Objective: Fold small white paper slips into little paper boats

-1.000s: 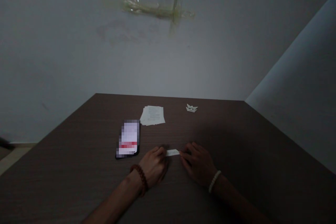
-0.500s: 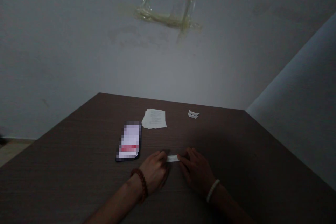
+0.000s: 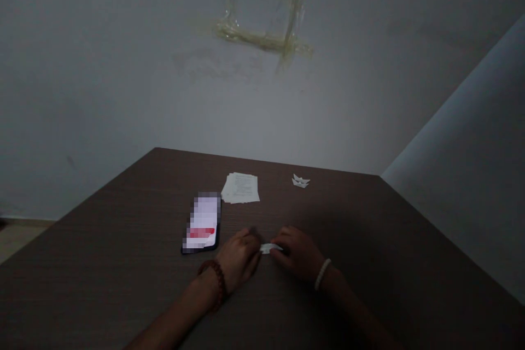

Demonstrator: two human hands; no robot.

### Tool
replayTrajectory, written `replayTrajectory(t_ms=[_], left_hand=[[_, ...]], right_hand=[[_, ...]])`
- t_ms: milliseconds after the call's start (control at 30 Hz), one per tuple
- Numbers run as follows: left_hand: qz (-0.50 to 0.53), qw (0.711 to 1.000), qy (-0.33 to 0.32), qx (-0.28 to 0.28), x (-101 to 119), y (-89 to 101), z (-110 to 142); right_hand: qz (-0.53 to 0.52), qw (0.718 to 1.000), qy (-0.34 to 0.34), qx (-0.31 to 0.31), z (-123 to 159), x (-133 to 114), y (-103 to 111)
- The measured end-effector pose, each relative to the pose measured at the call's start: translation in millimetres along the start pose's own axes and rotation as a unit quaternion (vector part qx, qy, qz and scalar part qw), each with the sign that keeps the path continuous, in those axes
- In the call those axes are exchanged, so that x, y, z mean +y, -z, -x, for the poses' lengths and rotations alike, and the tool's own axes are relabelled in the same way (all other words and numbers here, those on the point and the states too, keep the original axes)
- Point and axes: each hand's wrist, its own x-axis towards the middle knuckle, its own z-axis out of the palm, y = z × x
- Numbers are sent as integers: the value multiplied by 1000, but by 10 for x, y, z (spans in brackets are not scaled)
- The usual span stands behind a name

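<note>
Between my hands is a small folded strip of white paper [image 3: 268,249], low over the dark tabletop. My left hand [image 3: 240,257], with a reddish-brown bead bracelet at the wrist, has its fingers closed on the strip's left end. At the right end, my right hand [image 3: 298,252] pinches the paper between thumb and fingers; a pale bracelet circles that wrist. The strip looks slightly bent. Parts of it are hidden under the fingers.
A phone [image 3: 202,224] with a lit, blurred screen lies left of my hands. Behind it rests a stack of printed paper sheets [image 3: 241,188]. Farther right sits a small folded paper boat [image 3: 301,181]. The brown table [image 3: 135,213] meets a grey wall [image 3: 262,109] bearing yellowed tape.
My right hand has shifted slightly left and its thumb and fingers have closed over the strip's end. The strip, flat before, now appears a little bent. The view has tipped slightly.
</note>
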Motion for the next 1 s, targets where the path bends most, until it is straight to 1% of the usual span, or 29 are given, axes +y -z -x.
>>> replayTrajectory(t_ms=[167,333,433,567,667,800,1000], left_hand=[[49,998,44,12,-15,23,7],[68,991,107,41,-52,-22,18],[76,989,111,55,-63,-39,22],[82,989,110,57,-53,-9,17],[92,989,109,47,-42,31,0],[109,985,130,42,-26,65,-30],[138,978,150,31,24,141,-68]], right_hand=[[-62,998,-15,10,-76,25,-55],[-81,995,-16,47,-71,-2,-127],[-70,995,-4,75,-53,-19,-182],[-51,993,13,110,-38,-38,-222],[-49,989,7,136,-27,-51,-207],[-59,983,-7,173,-17,-72,-179],[-85,977,-24,192,-15,-122,-180]])
